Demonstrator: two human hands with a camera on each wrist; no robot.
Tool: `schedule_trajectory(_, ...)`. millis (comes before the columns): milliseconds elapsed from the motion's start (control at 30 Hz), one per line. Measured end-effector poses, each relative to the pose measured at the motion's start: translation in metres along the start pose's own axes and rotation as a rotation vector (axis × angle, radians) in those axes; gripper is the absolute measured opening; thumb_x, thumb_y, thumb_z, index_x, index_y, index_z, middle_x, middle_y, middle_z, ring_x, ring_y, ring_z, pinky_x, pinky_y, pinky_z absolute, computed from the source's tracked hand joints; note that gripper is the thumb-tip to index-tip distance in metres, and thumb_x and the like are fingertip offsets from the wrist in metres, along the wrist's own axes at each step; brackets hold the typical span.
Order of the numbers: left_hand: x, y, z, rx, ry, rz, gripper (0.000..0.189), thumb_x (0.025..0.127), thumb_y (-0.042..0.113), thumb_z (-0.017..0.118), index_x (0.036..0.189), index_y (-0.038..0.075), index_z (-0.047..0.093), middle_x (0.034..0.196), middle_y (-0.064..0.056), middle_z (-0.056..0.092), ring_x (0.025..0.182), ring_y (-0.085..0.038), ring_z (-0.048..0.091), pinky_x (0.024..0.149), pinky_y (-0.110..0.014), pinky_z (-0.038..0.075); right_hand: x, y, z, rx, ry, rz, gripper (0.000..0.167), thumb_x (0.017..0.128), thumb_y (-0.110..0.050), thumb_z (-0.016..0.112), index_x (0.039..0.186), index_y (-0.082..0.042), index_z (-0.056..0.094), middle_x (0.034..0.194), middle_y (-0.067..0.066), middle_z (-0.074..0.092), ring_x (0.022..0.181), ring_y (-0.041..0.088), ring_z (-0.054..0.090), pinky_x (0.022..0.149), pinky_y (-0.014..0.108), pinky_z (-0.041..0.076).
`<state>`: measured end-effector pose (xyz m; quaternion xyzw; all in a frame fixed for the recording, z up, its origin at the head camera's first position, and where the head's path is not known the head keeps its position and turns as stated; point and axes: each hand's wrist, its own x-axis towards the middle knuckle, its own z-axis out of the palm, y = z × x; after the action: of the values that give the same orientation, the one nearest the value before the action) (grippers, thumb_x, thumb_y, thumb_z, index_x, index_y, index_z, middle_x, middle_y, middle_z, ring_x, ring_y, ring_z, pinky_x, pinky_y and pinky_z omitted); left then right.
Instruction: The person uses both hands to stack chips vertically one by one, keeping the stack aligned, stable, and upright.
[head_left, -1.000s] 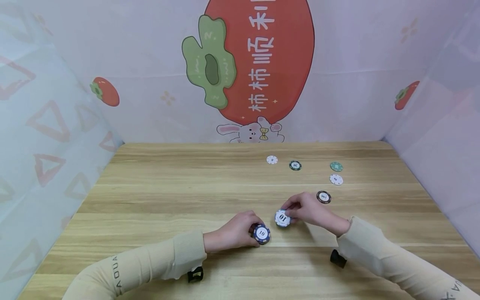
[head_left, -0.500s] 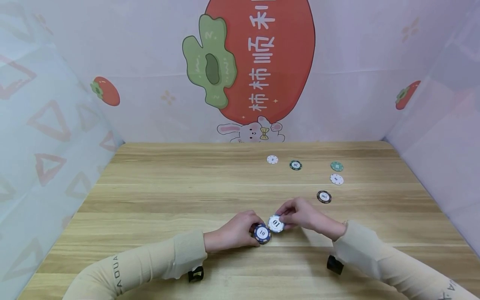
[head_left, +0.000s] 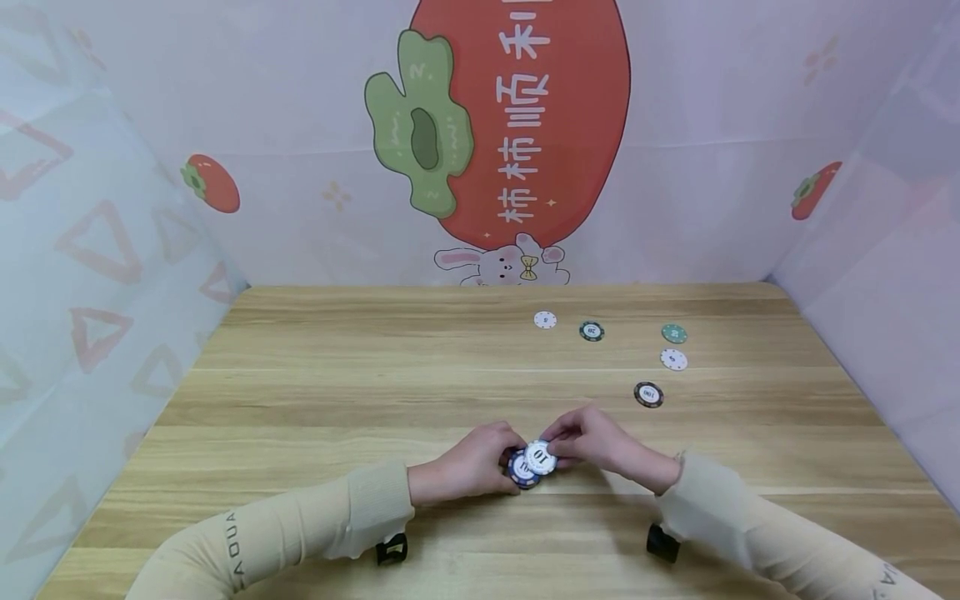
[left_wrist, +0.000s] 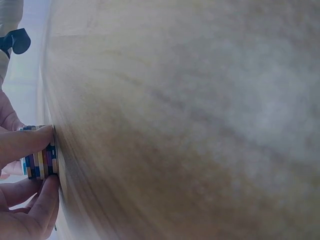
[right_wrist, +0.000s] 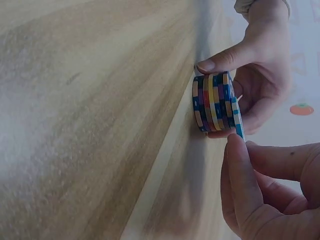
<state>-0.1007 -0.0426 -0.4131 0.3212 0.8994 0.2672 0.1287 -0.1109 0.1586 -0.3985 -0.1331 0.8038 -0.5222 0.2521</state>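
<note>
A stack of poker chips (head_left: 522,478) in several colours stands on the wooden table, a blue chip marked 10 uppermost. My left hand (head_left: 472,463) grips the stack's sides between thumb and fingers, as the left wrist view shows on the stack's edge (left_wrist: 41,162). My right hand (head_left: 600,440) pinches a white-faced poker chip (head_left: 540,457) with a light blue rim, also marked 10. That chip overlaps the right part of the blue one. Seen from the right wrist, the pinched chip (right_wrist: 239,125) lies against the top face of the stack and sticks out past its edge.
Farther back on the table (head_left: 337,358) lie single chips: a white one (head_left: 545,320), a dark green one (head_left: 591,331), a green one (head_left: 674,333), another white one (head_left: 673,359) and a black 100 chip (head_left: 648,394). Printed cloth walls (head_left: 300,217) enclose the table.
My right hand has moved left and nearer to me, bringing the white chip from beside the stack to over its top. My left hand and the stack stay in place.
</note>
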Motion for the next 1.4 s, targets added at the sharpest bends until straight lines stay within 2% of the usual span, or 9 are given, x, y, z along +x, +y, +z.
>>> schedule_trajectory(300, 0.000, 0.000, 0.000, -0.001, -0.002, 0.007, 0.036, 0.063, 0.015, 0.082, 0.094, 0.008, 0.066, 0.083, 0.008, 0.052, 0.075, -0.003, 0.046, 0.067, -0.014, 0.040, 0.000, -0.002, 0.007, -0.001, -0.007, -0.030, 0.019, 0.081, 0.000, 0.063, 0.097, 0.010, 0.063, 0.085, 0.012, 0.065, 0.073, 0.016, 0.063, 0.064, 0.027, 0.053)
schedule_trajectory(633, -0.001, -0.002, 0.002, -0.023, -0.003, 0.004, 0.038, 0.063, 0.014, 0.081, 0.098, 0.009, 0.066, 0.087, 0.007, 0.054, 0.078, -0.001, 0.047, 0.069, -0.014, 0.041, 0.004, 0.004, 0.014, 0.012, -0.023, -0.057, 0.018, 0.081, -0.001, 0.064, 0.095, 0.011, 0.062, 0.081, 0.009, 0.063, 0.072, 0.014, 0.062, 0.063, 0.025, 0.053)
schedule_trajectory(933, -0.001, -0.002, 0.001, -0.016, -0.001, 0.000, 0.038, 0.064, 0.014, 0.081, 0.098, 0.008, 0.066, 0.089, 0.006, 0.056, 0.079, -0.003, 0.048, 0.070, -0.015, 0.041, 0.007, 0.007, 0.015, -0.027, -0.014, -0.097, 0.016, 0.080, -0.002, 0.065, 0.092, 0.009, 0.062, 0.077, 0.007, 0.063, 0.069, 0.013, 0.060, 0.061, 0.024, 0.052)
schedule_trajectory(1200, -0.001, -0.001, 0.000, -0.013, 0.003, -0.001, 0.038, 0.065, 0.014, 0.081, 0.099, 0.008, 0.066, 0.090, 0.005, 0.056, 0.081, -0.003, 0.049, 0.073, -0.015, 0.041, 0.007, 0.004, 0.010, -0.204, 0.015, -0.169, 0.020, 0.080, -0.013, 0.069, 0.092, 0.001, 0.065, 0.080, 0.002, 0.063, 0.071, 0.011, 0.057, 0.061, 0.021, 0.047)
schedule_trajectory(1400, -0.001, -0.001, 0.000, -0.003, 0.000, -0.008, 0.038, 0.065, 0.015, 0.081, 0.098, 0.008, 0.065, 0.089, 0.006, 0.054, 0.079, -0.003, 0.048, 0.071, -0.015, 0.041, 0.012, 0.005, 0.002, -0.369, 0.074, -0.271, 0.018, 0.080, -0.012, 0.068, 0.094, 0.000, 0.065, 0.084, 0.003, 0.065, 0.075, 0.010, 0.059, 0.065, 0.021, 0.048)
